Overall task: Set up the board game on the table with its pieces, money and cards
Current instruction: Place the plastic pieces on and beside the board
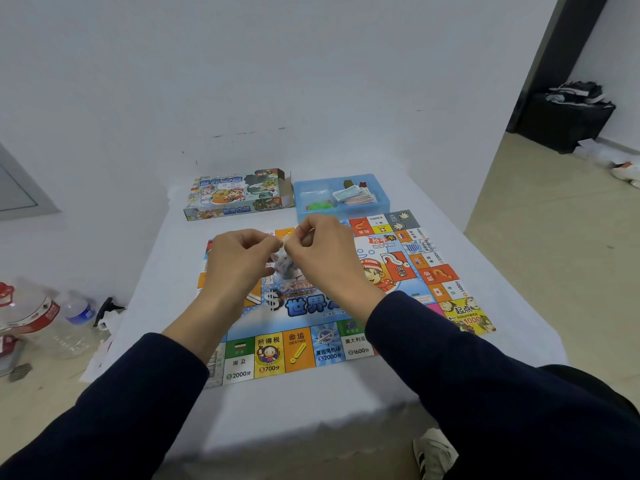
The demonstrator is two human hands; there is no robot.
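Pinching the top of a small clear bag [284, 263] from both sides, the left hand [239, 258] and the right hand [323, 252] meet above the middle of the game board [304, 348]. Each hand has thumb and fingertips curled onto the bag's upper edge, the other fingers folded in; the bag hangs between them with small pale pieces inside, too blurred to tell apart. Both arms wear dark blue sleeves [467, 368].

The board lies flat and open on the white worktop [433, 209], its coloured squares running round the edge. At 12 o'clock from the board, touching its far edge, sits a blue plastic tray [381, 202] holding a stack of paper money [353, 195], something green [320, 205] at its near side and a few small dark pieces at the back. At 11 o'clock, just beside the tray, lies the game box [235, 195], its right end flap open.

On the floor at 9 o'clock stand plastic bottles [78, 311] and a large clear jug with a red cap [24, 306]. At 2 o'clock, well apart, a dark box [564, 123] sits against the wall. A shoe [433, 452] shows at 5 o'clock.
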